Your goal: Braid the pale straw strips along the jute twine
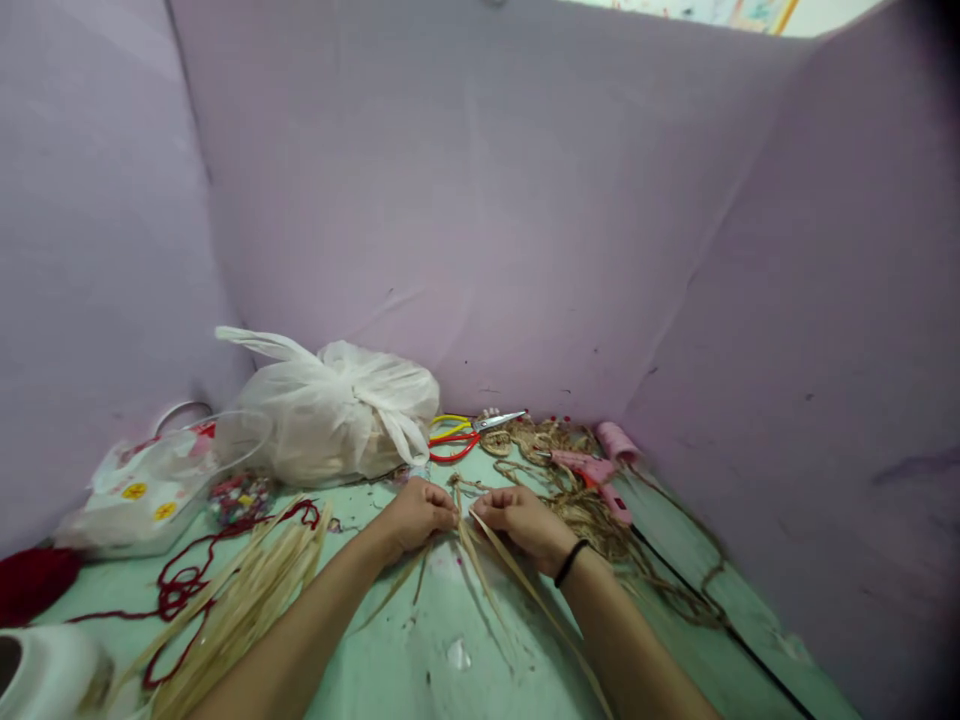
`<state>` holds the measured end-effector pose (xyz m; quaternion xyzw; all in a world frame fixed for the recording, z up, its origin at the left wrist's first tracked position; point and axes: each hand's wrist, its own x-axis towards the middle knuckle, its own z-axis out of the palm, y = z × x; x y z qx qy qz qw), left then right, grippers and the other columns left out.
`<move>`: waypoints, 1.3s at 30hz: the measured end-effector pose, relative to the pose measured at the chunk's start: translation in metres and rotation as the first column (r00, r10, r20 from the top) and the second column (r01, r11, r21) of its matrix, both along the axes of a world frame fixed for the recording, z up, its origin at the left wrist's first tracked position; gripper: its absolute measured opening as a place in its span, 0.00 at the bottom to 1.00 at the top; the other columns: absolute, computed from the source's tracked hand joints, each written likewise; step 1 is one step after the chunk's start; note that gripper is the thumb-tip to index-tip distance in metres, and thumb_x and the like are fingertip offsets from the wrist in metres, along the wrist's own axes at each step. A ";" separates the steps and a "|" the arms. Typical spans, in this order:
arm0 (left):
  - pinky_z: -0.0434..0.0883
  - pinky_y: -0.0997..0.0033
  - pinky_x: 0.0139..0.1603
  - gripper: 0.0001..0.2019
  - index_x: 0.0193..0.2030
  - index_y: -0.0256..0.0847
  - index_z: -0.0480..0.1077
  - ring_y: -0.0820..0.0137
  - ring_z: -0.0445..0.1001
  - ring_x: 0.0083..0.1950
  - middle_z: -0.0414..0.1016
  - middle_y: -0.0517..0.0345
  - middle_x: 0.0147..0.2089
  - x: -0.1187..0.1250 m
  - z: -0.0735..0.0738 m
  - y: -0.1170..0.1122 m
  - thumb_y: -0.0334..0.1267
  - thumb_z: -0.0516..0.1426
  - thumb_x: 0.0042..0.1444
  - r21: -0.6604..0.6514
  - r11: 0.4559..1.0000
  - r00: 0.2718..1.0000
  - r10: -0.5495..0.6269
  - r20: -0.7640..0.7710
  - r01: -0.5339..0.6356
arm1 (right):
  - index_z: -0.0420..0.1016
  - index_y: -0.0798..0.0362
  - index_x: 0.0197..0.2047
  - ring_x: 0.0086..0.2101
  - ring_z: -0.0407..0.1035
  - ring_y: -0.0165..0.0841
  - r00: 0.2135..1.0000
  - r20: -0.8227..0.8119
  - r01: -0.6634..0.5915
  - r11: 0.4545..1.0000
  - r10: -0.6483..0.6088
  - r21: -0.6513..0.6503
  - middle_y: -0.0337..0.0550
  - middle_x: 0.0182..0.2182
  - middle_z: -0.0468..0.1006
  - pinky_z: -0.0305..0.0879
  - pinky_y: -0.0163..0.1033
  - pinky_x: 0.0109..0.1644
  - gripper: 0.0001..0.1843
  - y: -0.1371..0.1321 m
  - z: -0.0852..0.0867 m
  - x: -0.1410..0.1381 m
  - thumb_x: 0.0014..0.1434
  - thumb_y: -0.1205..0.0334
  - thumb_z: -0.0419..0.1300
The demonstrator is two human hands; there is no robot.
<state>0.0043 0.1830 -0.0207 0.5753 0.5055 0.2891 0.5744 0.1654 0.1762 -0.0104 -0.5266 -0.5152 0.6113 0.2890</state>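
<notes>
Both hands work close together over the middle of the green table. My left hand (422,517) is closed in a pinch on pale dried-fibre strips (472,560), near a small knot where they come together. Just to its right, my right hand (525,520) pinches another strip between thumb and fingers, its long end trailing down towards me. A black band circles the right wrist. More strip ends hang below the left hand. The fingertips partly cover the spot where the strips meet.
Beyond my hands lie scissors (476,432) with red and yellow handles and a knotted white plastic bag (345,400). A pink glue gun (592,475), tangled jute twine (577,520) and a pink spool (616,442) sit right. Loose straw strips (255,610) and red yarn (184,590) lie left.
</notes>
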 end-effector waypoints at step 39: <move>0.44 0.77 0.18 0.03 0.14 0.35 0.64 0.81 0.47 0.16 0.51 0.68 0.11 0.009 -0.005 0.002 0.31 0.52 0.33 0.090 0.996 0.982 0.004 -0.191 0.013 | 0.69 0.57 0.16 0.13 0.51 0.22 0.879 0.473 -0.079 0.964 -0.052 0.253 0.34 0.09 0.60 0.43 0.30 0.17 0.04 0.008 -0.018 -0.010 0.37 0.70 0.53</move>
